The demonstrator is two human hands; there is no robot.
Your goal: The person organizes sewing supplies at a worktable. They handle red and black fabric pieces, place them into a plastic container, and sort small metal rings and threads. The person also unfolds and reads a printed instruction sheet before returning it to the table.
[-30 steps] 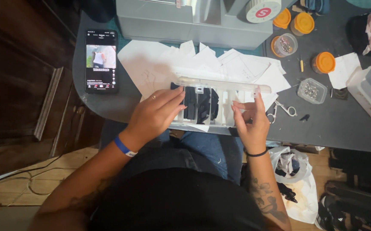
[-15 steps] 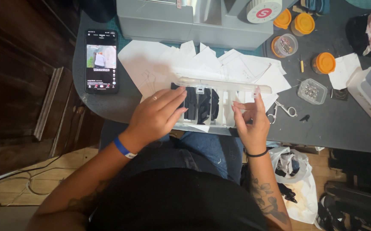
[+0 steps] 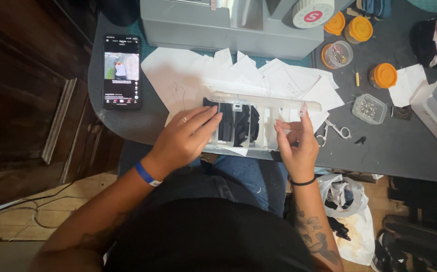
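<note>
Bare tabletop lay open right of the scissors; the sewing machine and orange-lidded jars blocked the back.

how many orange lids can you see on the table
4: two orange lids at the top by the grey machine, one further right, one orange-rimmed open jar between. Others may be hidden.

Clear compartment box open at table edge, black pieces inside

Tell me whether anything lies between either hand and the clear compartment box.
Nothing visible does. The left hand rests flat on the clear compartment box, and the right hand touches its right end, fingers at the open lid.
</note>
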